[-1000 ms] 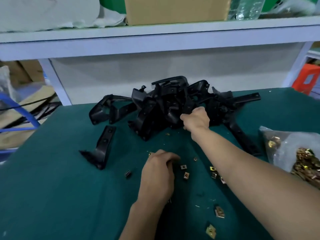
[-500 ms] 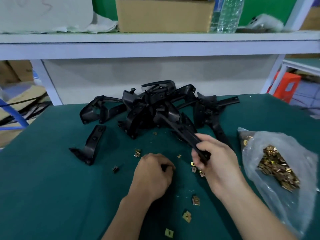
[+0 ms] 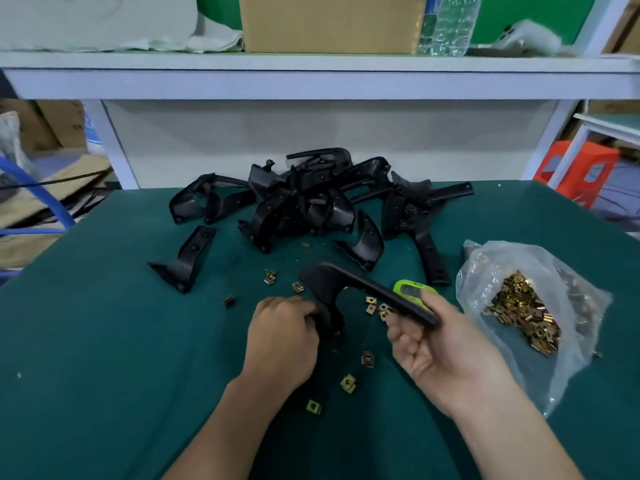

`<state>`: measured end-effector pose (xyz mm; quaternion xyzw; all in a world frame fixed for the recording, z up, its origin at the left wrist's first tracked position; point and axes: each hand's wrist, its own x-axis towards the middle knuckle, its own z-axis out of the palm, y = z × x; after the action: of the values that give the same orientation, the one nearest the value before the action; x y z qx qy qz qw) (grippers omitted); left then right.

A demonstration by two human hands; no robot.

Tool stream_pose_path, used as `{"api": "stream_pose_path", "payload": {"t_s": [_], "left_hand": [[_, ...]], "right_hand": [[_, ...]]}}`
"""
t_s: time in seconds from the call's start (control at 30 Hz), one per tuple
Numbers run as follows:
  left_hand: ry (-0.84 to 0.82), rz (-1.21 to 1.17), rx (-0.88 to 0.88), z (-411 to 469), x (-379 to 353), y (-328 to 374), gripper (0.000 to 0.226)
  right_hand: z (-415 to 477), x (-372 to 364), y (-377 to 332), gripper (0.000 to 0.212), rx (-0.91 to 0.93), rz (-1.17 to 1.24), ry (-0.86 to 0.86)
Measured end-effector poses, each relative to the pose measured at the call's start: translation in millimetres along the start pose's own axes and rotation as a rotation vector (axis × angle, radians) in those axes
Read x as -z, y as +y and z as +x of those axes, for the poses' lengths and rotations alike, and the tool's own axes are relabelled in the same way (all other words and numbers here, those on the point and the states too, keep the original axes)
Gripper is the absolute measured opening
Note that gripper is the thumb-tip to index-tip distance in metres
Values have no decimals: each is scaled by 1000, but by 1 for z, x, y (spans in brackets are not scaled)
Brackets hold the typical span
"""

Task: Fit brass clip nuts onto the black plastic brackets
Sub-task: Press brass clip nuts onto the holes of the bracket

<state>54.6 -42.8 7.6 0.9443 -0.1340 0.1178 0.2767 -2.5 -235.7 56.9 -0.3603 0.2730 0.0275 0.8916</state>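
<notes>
Bag: a clear plastic bag [image 3: 491, 265] lies on the right of the green table [image 3: 104, 375], mouth slumped open, with a heap of brass clip nuts [image 3: 519, 306] inside.
Shelf: up top, a cardboard box [image 3: 332, 22] beside a clear water bottle [image 3: 450, 22]; what's in the box can't be seen.
Bracket: one black bracket [image 3: 356, 289] is up off the table, between the two hands, long arm slanting down to the right.
Right hand: the right hand [image 3: 446, 351] is palm up, thumb and fingers pinching the end of that long arm.
Left hand: the left hand [image 3: 282, 337] is knuckles up, fingers curled, right against the bracket's lower foot; fingertips hidden, so whether it holds a nut I can't tell.
Loose nuts: loose clip nuts [image 3: 348, 382] are scattered around and between the hands.
Pile: the pile of brackets [image 3: 311, 202] sits beyond the hands; a single bracket [image 3: 187, 261] lies apart to its left.
Writing: the green gadget [image 3: 412, 289] behind the right hand has a small screen, its marks too blurred to read.
</notes>
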Motion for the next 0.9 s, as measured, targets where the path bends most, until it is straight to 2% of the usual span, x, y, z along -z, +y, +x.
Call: {"api": "stream_pose_path", "payload": {"t_s": [0.13,0.27,0.37,0.4,0.47,0.5,0.57,0.6,0.63,0.7,0.77,0.8,0.83,0.87,0.9], "left_hand": [[-13,80,-90,-7,2,-5,27],[-59,-3,-106,0,5,-8,26],[-88,-9,-83,3,4,-3,27],[-99,-7,-101,2,4,-2,24],[-104,-27,-180,0,3,-2,13],[-82,-74,-188,-2,3,-2,10],[38,-170,-128,-2,2,-1,21],[117,-199,-90,-1,2,-1,24],[180,-230,-58,1,1,0,26],[208,-286,-30,2,2,-1,26],[147,-348,19,3,0,-1,24],[125,-365,49,3,0,0,23],[125,-375,75,2,-1,2,23],[135,-383,94,1,-2,5,24],[146,-389,102,1,-2,8,24]], "right_hand": [[2,1,10,29,268,-472,141],[-7,2,11,13,731,-1019,133],[-14,0,18,49,790,-1276,30],[-15,-1,21,57,775,-1299,13],[-14,-3,26,58,738,-1306,-13],[-12,-5,28,49,731,-1297,-17],[-7,-6,30,28,757,-1269,17],[-4,-5,30,26,768,-1261,35],[-1,-2,30,32,762,-1259,46],[1,-3,33,61,690,-1183,65],[5,-5,34,91,577,-943,71],[8,-6,35,96,519,-835,84],[11,-7,36,95,458,-757,93],[12,-8,37,83,403,-696,98],[14,-9,38,63,366,-648,98]]}}
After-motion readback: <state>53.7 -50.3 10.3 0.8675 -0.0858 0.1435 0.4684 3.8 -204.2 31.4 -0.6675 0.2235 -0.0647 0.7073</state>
